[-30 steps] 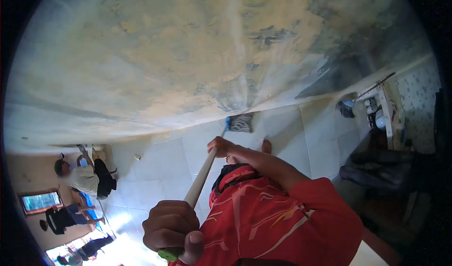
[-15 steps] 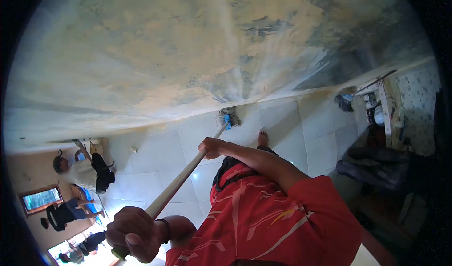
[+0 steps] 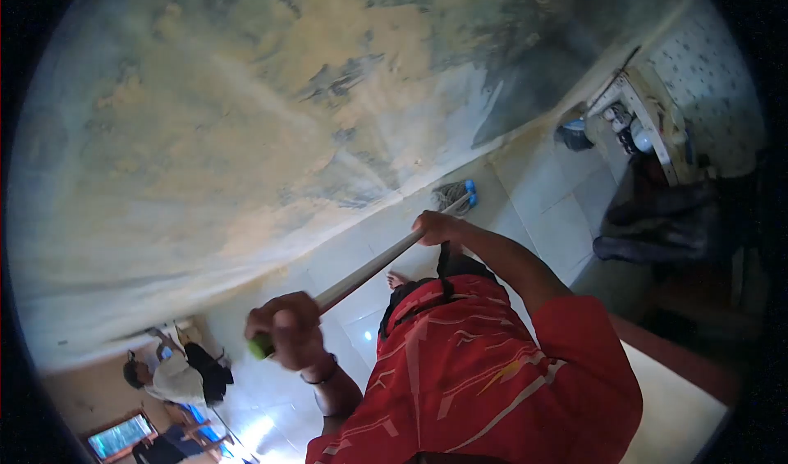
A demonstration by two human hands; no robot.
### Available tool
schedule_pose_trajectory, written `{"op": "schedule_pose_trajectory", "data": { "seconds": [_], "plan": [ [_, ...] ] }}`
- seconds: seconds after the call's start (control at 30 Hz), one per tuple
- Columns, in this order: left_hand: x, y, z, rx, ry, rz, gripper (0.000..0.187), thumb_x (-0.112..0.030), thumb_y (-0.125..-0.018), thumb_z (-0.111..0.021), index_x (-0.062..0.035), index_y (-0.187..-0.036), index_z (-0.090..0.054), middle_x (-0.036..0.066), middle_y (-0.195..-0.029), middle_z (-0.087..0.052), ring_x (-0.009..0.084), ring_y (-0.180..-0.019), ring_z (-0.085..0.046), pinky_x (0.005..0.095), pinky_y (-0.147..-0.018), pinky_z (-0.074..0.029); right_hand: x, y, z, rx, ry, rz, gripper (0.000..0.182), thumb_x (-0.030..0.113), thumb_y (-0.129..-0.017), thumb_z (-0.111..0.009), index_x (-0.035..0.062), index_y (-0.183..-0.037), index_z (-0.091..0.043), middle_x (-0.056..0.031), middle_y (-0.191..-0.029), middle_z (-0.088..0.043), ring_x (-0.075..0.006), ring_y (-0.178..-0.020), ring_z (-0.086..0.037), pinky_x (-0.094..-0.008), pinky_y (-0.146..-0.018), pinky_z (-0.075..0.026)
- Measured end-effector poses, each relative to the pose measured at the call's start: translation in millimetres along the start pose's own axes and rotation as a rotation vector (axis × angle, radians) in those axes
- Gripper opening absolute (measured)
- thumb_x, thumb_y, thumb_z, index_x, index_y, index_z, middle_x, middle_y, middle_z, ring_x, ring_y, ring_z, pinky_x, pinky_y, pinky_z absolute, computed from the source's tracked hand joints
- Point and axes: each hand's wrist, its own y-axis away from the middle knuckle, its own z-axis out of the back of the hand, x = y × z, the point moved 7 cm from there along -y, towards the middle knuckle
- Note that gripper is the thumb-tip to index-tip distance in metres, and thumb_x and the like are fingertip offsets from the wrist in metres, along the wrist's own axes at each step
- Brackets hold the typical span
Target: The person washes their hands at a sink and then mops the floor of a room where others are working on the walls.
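A string mop (image 3: 373,265) with a pale handle slants across the middle of the view. Its grey strands and blue clamp rest on the tiled floor by the foot of the stained wall. My left hand (image 3: 289,329), with a dark band at the wrist, is closed round the top of the handle, near its green end cap (image 3: 261,347). Farther down the handle, my right hand (image 3: 435,227) is also wrapped round it, close to the mop head. One of my bare feet (image 3: 396,281) shows below the handle.
The stained wall (image 3: 271,136) runs along the far side. At right, a second mop (image 3: 574,135) leans near a white shelf (image 3: 648,119) holding several items, with dark cloth (image 3: 657,226) nearby. A person in a light shirt (image 3: 182,382) is at lower left, with another in dark clothes (image 3: 168,445) beyond.
The mop head has swung rightward along the wall's base, and both hands have moved right with the handle. My view has turned, so the wall's edge slopes more steeply.
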Motion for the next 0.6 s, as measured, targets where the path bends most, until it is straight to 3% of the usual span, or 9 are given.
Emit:
{"op": "schedule_pose_trajectory", "data": {
  "seconds": [0.03, 0.17, 0.23, 0.33, 0.4, 0.47, 0.5, 0.6],
  "plan": [
    [14.6, 3.0, -8.3, 0.016, 0.033, 0.023, 0.026, -0.005, -0.083, -0.049, -0.0086, -0.066, -0.03, 0.007, -0.048, -0.042, 0.0119, -0.036, -0.034, 0.0288, -0.032, -0.028, -14.2, 18.4, 16.3, 0.004, -0.085, -0.135, 0.017, 0.021, -0.06, -0.057, 0.0049, -0.058, -0.054, -0.0176, -0.062, -0.056, -0.0361, -0.063, -0.057, -0.0414, -0.059, -0.045],
    [49.6, 6.9, -47.0, 0.089, 0.111, 0.086, 0.033, -0.006, -0.084, -0.053, -0.0082, -0.062, -0.029, 0.006, -0.043, -0.039, 0.0127, -0.035, -0.034, 0.0293, -0.032, -0.028, -79.1, 56.6, 29.8, -0.172, 0.065, -0.124, 0.017, 0.02, -0.058, -0.059, 0.0047, -0.062, -0.057, -0.018, -0.066, -0.058, -0.0355, -0.068, -0.058, -0.0409, -0.061, -0.046],
    [51.8, 3.2, -63.2, 0.137, 0.159, 0.091, 0.034, -0.006, -0.085, -0.052, -0.0083, -0.06, -0.028, 0.005, -0.042, -0.037, 0.0123, -0.034, -0.032, 0.0287, -0.032, -0.027, -92.4, 81.5, 43.1, -0.36, 0.058, -0.204, 0.029, 0.023, -0.062, -0.059, 0.0041, -0.082, -0.065, -0.0176, -0.086, -0.063, -0.032, -0.08, -0.06, -0.0403, -0.075, -0.048],
    [47.1, -1.8, -79.1, 0.217, 0.231, 0.117, 0.034, -0.005, -0.084, -0.052, -0.0082, -0.06, -0.028, 0.004, -0.041, -0.036, 0.012, -0.034, -0.031, 0.0279, -0.033, -0.026, -99.4, 94.8, 40.9, -0.384, 0.095, -0.229, 0.04, 0.025, -0.06, -0.062, 0.0018, -0.093, -0.063, -0.0173, -0.096, -0.061, -0.0337, -0.087, -0.057, -0.0399, -0.082, -0.046],
    [40.9, -3.0, -86.4, 0.277, 0.279, 0.123, 0.034, -0.003, -0.083, -0.052, -0.0079, -0.06, -0.028, 0.005, -0.043, -0.038, 0.0119, -0.035, -0.032, 0.0274, -0.033, -0.025, -89.3, 103.5, 35.6, -0.502, 0.018, -0.223, 0.039, 0.025, -0.061, -0.062, -0.0007, -0.09, -0.064, -0.019, -0.091, -0.062, -0.035, -0.085, -0.058, -0.0411, -0.08, -0.047],
    [28.7, 0.3, -89.6, 0.319, 0.247, 0.066, 0.03, 0.0, -0.084, -0.046, -0.0111, -0.064, -0.028, 0.0, -0.044, -0.031, 0.0083, -0.037, -0.026, 0.0253, -0.034, -0.019, -70.3, 106.0, 34.3, -0.676, -0.038, -0.154, 0.031, 0.024, -0.059, -0.061, 0.0001, -0.078, -0.064, -0.0197, -0.082, -0.062, -0.0365, -0.078, -0.058, -0.0428, -0.074, -0.047],
    [18.4, 1.0, -88.8, 0.34, 0.231, 0.051, 0.03, -0.001, -0.085, -0.048, -0.0108, -0.064, -0.028, 0.001, -0.045, -0.033, 0.0082, -0.038, -0.025, 0.0253, -0.034, -0.018, -55.1, 97.4, 32.7, -0.603, 0.032, -0.085, 0.022, 0.023, -0.057, -0.059, 0.0023, -0.064, -0.059, -0.0203, -0.067, -0.057, -0.039, -0.068, -0.056, -0.0453, -0.064, -0.045],
    [-12.3, 3.7, -73.1, 0.357, 0.147, -0.006, 0.026, -0.001, -0.082, -0.049, -0.0092, -0.064, -0.032, 0.002, -0.045, -0.033, 0.0095, -0.036, -0.026, 0.0263, -0.033, -0.019, -24.8, 77.9, 17.1, -0.589, -0.12, -0.058, 0.019, 0.022, -0.055, -0.058, 0.0036, -0.056, -0.051, -0.0203, -0.058, -0.051, -0.0411, -0.061, -0.053, -0.0467, -0.057, -0.042]
  ]
}}
